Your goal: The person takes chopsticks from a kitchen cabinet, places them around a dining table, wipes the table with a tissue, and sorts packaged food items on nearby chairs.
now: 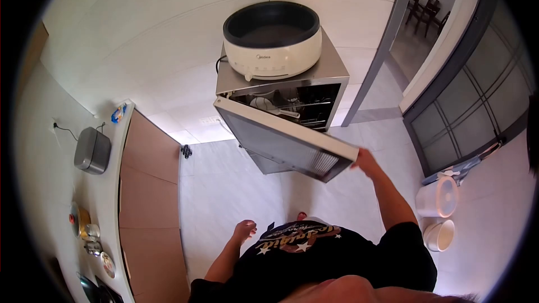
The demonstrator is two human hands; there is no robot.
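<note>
My right hand (365,163) grips the outer edge of the cabinet door (286,137), which stands partly open. Behind the door, the steel cabinet (334,67) shows wire racks inside with a white-handled utensil (284,113) and other items too dark to make out. On top of the cabinet sits a round white electric pot (275,59) with a black inner pan and no lid. My left hand (245,230) hangs low in front of my body, away from the cabinet, its fingers loosely curled, and whether it holds anything is hard to see.
A counter (126,151) runs along the left with a grey box (92,150), jars and a blue packet (119,113). At the right are a white lidded bin (438,197), a white bucket (439,235) and a dark-framed glass door (463,112). Chairs show through the doorway.
</note>
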